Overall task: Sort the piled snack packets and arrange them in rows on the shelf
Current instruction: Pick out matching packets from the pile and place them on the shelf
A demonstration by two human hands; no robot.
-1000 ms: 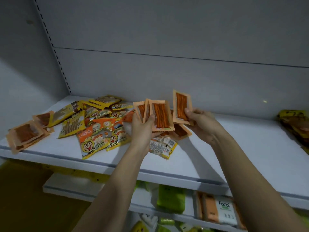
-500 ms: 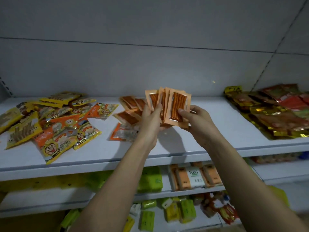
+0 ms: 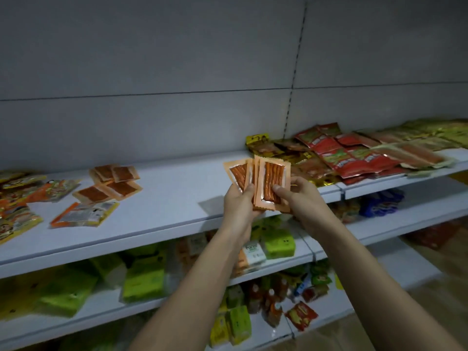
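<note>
Dim room, light weak and greyish. Back wall (image 3: 152,72) is plain grey panelling w/ one horizontal seam; a perforated upright strip (image 3: 295,72) divides two bays. White metal shelving: top shelf (image 3: 177,198) runs full width, w/ a joint right of centre. Middle shelf (image 3: 291,258) below, lower shelf (image 3: 326,317) under that, both stocked w/ green boxes (image 3: 144,278) & small bottles (image 3: 272,302), blurred. Brownish floor (image 3: 430,300) shows bottom right

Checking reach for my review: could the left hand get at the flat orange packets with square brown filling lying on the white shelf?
Probably not yet: the left hand grips fanned orange stick-snack packets; the square-filled packets lie unobstructed.
</note>
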